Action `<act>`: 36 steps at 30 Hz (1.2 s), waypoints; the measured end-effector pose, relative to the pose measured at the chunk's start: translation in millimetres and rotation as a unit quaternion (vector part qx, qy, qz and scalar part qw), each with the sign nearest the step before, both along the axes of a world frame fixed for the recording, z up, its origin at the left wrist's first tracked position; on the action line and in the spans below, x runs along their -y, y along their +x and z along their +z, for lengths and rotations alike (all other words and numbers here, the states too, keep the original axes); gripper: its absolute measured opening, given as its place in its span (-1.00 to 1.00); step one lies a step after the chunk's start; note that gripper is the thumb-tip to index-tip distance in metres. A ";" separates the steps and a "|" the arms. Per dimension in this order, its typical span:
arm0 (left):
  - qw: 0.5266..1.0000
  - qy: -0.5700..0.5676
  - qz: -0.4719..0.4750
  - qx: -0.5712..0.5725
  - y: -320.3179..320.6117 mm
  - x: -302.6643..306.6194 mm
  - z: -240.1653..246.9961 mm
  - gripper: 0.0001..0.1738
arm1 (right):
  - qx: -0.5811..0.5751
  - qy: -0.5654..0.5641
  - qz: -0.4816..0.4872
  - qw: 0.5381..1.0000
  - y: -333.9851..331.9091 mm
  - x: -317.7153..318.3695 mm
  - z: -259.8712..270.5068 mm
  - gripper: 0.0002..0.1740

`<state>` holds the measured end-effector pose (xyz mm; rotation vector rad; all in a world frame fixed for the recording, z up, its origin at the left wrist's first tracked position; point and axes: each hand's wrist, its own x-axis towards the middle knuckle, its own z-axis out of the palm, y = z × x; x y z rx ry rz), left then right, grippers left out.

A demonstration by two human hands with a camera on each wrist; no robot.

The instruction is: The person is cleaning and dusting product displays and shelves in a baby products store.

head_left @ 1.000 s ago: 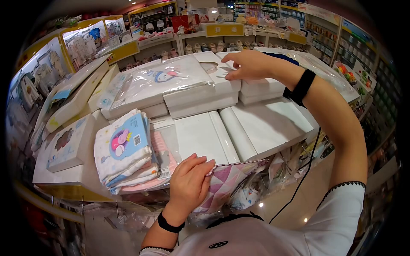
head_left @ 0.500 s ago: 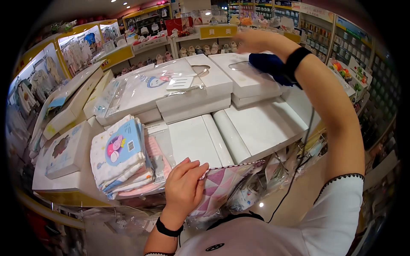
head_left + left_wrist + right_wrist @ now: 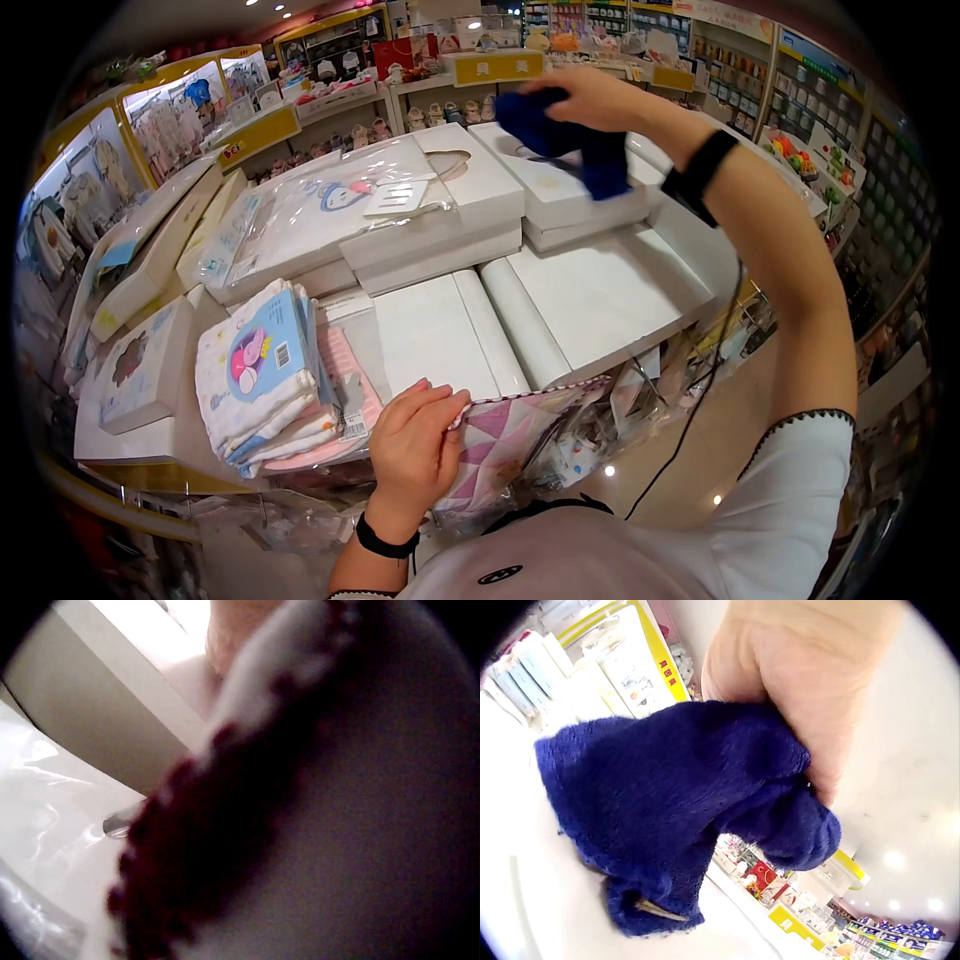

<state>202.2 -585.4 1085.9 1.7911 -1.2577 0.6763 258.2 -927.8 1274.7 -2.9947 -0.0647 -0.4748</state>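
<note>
In the head view my right hand [image 3: 590, 98] grips a dark blue plush cloth [image 3: 605, 165] above a white box [image 3: 575, 205] at the back. The right wrist view shows the cloth [image 3: 660, 776] bunched under the thumb, its loose end hanging down. My left hand [image 3: 415, 445] holds the upper corner of a pink and white patchwork cloth [image 3: 500, 435] at the table's front edge. A blurred, dark red scalloped trim [image 3: 217, 817] fills the middle of the left wrist view.
Left of my left hand lies a stack of folded printed cloths [image 3: 255, 375] with a blue label. White boxes [image 3: 435, 335] cover the table, one under a plastic-wrapped package [image 3: 340, 195]. A black cable [image 3: 695, 420] hangs beside my right arm. Shop shelves [image 3: 740, 75] stand behind.
My right hand has reached right to the dark blue cloth, taken hold of it and lifted it leftward over the boxes. The left hand keeps its hold on the patchwork cloth.
</note>
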 end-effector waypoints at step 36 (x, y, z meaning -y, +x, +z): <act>0.976 -0.099 -0.103 -0.163 -45.2 -22.8 22.3 -0.88 | -0.174 0.325 0.077 0.926 -208.9 -133.1 -149.6 -0.34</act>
